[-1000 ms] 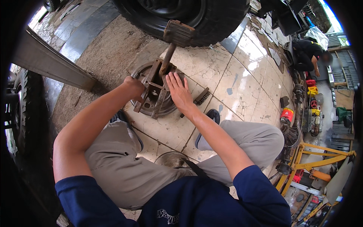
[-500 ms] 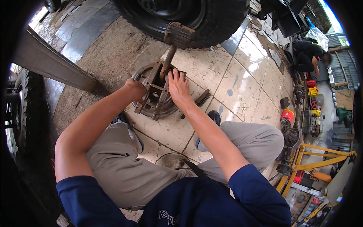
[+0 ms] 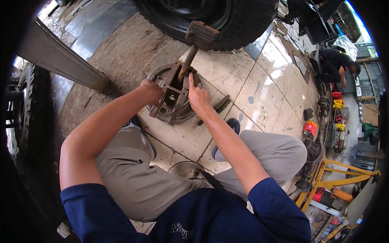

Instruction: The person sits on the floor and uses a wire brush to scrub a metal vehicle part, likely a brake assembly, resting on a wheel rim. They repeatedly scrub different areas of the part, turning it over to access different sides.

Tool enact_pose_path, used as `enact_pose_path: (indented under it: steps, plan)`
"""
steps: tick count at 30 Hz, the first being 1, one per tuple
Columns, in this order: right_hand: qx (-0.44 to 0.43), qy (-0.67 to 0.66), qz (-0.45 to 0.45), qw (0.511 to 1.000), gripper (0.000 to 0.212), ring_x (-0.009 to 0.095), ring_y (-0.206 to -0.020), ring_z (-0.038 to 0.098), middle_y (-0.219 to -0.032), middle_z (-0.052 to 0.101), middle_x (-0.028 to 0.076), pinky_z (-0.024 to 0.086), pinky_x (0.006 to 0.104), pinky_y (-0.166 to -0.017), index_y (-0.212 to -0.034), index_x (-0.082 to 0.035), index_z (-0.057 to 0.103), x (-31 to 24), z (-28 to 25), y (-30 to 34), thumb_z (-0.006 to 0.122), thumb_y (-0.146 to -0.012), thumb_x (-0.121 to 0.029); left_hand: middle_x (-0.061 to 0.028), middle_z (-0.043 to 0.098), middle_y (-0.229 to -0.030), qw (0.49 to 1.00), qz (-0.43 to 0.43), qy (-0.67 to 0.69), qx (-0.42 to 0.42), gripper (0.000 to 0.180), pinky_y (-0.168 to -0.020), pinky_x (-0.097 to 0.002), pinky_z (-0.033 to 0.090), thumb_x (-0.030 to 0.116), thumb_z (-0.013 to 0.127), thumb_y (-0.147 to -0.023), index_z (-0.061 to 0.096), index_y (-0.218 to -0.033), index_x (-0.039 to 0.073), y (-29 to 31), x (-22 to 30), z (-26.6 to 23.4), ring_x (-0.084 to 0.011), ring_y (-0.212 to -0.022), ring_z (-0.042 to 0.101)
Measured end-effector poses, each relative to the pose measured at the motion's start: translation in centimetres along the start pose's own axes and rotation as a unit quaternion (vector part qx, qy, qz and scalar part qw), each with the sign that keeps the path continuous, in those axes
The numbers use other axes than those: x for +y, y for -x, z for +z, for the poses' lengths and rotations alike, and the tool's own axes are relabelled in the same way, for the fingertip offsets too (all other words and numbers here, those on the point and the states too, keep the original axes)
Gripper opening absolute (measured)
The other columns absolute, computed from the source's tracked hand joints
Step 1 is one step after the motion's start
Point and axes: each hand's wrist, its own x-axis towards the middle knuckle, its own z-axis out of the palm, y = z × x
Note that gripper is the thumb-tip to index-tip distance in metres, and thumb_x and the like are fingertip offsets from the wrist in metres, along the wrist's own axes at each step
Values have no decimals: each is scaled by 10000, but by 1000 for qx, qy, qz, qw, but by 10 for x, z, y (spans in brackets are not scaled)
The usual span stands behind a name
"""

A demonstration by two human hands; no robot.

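You have the rusty brown, two-railed metal bracket [image 3: 176, 94] just off the middle of your view toward 11 o'clock, on top of a round grey-brown metal plate [image 3: 187, 112] on the cream tiled floor [image 3: 259, 91]. Your left hand [image 3: 152, 93] is at the bracket's 9 o'clock side, fingers curled in and closed around the near rail, the fingertips hidden from view. Your right hand [image 3: 199, 98] is at its 3 o'clock side: the index finger points out straight toward 11 o'clock, its tip at the bracket's far end beside the rusty rod [image 3: 189, 60], while the other fingers are folded; you cannot tell whether anything is pinched under them. The rod runs up toward 1 o'clock to a ribbed, brown rectangular pedal pad [image 3: 201, 35], in front of a large black rubber tyre [image 3: 249, 30]. A dark-bristled brush [image 3: 223, 104] lies at 3 o'clock from the bracket, partly behind your right forearm. As for labels, your navy shirt [image 3: 219, 220] carries pale lettering at 6 o'clock, a red and yellow container [image 3: 310, 128] at 3 o'clock bears a small pale emblem, and a yellow metal bar [image 3: 333, 233] at 4 o'clock shows dark lettering.
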Motion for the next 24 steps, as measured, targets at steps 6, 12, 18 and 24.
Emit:
enact_pose_path:
  steps: [6, 12, 18, 24]
  plan:
    - [12, -3, -16, 1000, 826, 351, -789, 725, -875, 717, 229, 576, 447, -710, -1585, -56, 159, 6, 0, -1, 557, -861, -83, -50, 687, -1253, 1000, -7, 7, 8, 618, -937, -419, 515, 595, 718, -803, 706, -1223, 142, 4, 2, -2, -247, -1166, 652]
    - [14, -25, -30, 999, 820, 373, -793, 718, -866, 712, 244, 567, 479, -722, -1578, -36, 162, 16, -6, -1, 544, -853, -65, -45, 671, -1287, 1000, -4, -9, 3, 639, -926, -416, 523, 603, 712, -805, 692, -1249, 142, 3, 5, -5, -238, -1178, 646]
    - [14, 6, -48, 999, 793, 399, -779, 706, -847, 709, 245, 558, 493, -715, -1577, -48, 173, 19, -5, -2, 508, -858, -63, -36, 674, -1280, 1000, -9, -13, -10, 624, -902, -417, 531, 597, 728, -794, 709, -1221, 142, 0, 5, -5, -237, -1169, 651]
    - [4, -20, -47, 999, 802, 401, -785, 706, -869, 705, 255, 555, 494, -706, -1584, -93, 184, 15, -9, 2, 512, -852, -55, -35, 694, -1232, 1000, -5, -24, -5, 630, -879, -420, 536, 599, 734, -785, 709, -1218, 142, -4, 6, -1, -243, -1141, 662]
